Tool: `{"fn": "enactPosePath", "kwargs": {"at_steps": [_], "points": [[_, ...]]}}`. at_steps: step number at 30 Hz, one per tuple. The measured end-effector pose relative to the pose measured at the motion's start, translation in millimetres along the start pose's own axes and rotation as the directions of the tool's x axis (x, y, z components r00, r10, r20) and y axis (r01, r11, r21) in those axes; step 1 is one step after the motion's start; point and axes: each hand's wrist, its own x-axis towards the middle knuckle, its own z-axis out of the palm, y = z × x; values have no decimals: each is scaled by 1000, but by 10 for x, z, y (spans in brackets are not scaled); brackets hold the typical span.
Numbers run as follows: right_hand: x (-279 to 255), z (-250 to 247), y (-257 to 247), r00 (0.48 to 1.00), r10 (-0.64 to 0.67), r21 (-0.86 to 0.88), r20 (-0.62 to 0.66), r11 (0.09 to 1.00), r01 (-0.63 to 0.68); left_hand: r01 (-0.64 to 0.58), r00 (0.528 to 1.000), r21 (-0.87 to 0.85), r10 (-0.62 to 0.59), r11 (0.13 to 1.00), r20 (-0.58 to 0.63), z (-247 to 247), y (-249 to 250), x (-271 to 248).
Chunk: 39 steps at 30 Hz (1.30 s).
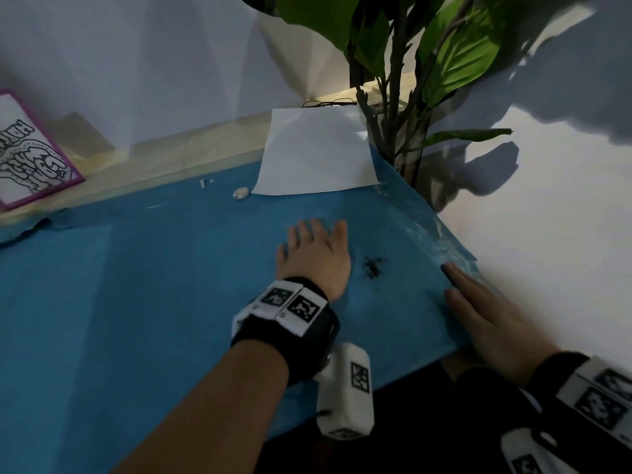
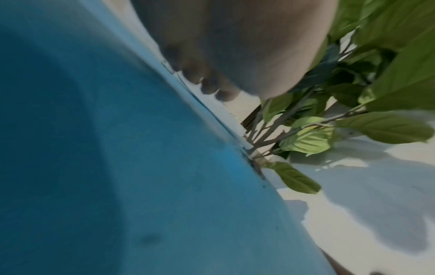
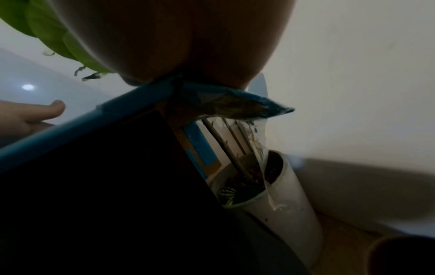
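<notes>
Blue sheet-covered table (image 1: 136,302) lay under both hands. Its middle bore the left hand (image 1: 314,258), grip spread flat. At its right edge the right hand (image 1: 485,313) rested, grip straight-fingered.

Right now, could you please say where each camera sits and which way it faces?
Head: on the head, looking down at the blue table; left hand and right hand lie flat on it.
Left wrist: looks along the fingers toward the plant.
Right wrist: looks past the palm and table edge at the white pot.
Shared: table and plant.
</notes>
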Motion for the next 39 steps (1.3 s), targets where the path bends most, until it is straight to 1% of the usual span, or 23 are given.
{"fn": "enactPosePath", "kwargs": {"at_steps": [2, 3, 5, 6, 7, 9, 10, 11, 14, 18, 20, 21, 23, 24, 27, 28, 30, 32, 33, 34, 36, 37, 39], "points": [[17, 47, 43, 1000, 3, -25, -10, 1000, -3, -17, 987, 209, -17, 978, 160, 79, 96, 12], [29, 57, 59, 1000, 6, -29, -12, 1000, -7, -97, 973, 270, 35, 958, 227, 162, 177, -33], [48, 62, 95, 1000, -9, -53, -14, 999, 9, -271, 916, 163, 203, 949, 346, 273, 353, -202], [53, 52, 102, 1000, -19, -55, -12, 998, 18, -301, 885, 20, 272, 953, 377, 260, 431, -295], [52, 33, 97, 1000, -19, -51, -12, 999, 18, -297, 882, -125, 322, 947, 345, 209, 467, -362], [27, 8, 89, 1000, 4, -1, -18, 1000, -4, -234, 952, -263, 276, 936, 136, 88, 432, -321], [7, 0, 89, 1000, 14, 42, -25, 999, -13, -194, 975, -220, 212, 956, 61, 39, 384, -239], [-18, 1, 113, 999, 23, 81, -37, 996, -20, -154, 986, -130, 161, 980, 47, 1, 324, -154], [-128, 22, 265, 985, 71, 178, -161, 983, -41, -69, 984, 187, 36, 980, 172, 49, 246, -52], [-324, 65, 604, 925, 169, 232, -342, 969, -91, -115, 970, 127, 84, 985, 229, 289, 382, -149], [-386, 83, 838, 908, 210, 186, -364, 971, -150, -126, 966, 59, 108, 990, 235, 318, 461, -244], [-400, 94, 983, 893, 279, 177, -354, 957, -229, -123, 967, -7, 121, 992, 224, 294, 476, -264], [-411, 131, 1346, 826, 462, 180, -322, 887, -426, -70, 969, -144, 102, 987, 223, 205, 507, -301], [-423, 156, 1531, 770, 571, 192, -286, 821, -537, -68, 967, -177, 108, 982, 231, 170, 496, -295], [-494, 238, 2107, 510, 844, 233, -166, 536, -811, -84, 973, -232, 130, 969, 191, 156, 447, -260], [-517, 284, 2265, 468, 877, 257, -107, 479, -839, -85, 976, -257, 133, 963, 175, 181, 431, -237], [-591, 389, 2566, 478, 878, -8, -25, 478, -879, -58, 981, -274, 106, 960, 165, 231, 384, -189], [-706, 464, 2647, 333, 939, -294, 83, 343, -892, -17, 983, -316, 73, 949, 167, 261, 319, -123], [-734, 529, 2643, 343, 937, -402, 61, 337, -851, -13, 982, -344, 76, 939, 170, 265, 301, -102], [-760, 553, 2647, 415, 901, -451, 129, 426, -784, -17, 982, -349, 82, 937, 171, 273, 275, -74], [-879, 579, 2655, 490, 840, -427, 234, 541, -724, -26, 982, -327, 85, 945, 168, 285, 251, -54], [-899, 577, 2678, 479, 841, -423, 253, 541, -727, -26, 983, -326, 84, 945, 166, 290, 257, -59], [-908, 670, 2799, 385, 891, -427, 241, 454, -782, -37, 981, -345, 99, 938, 166, 302, 263, -51]]}}
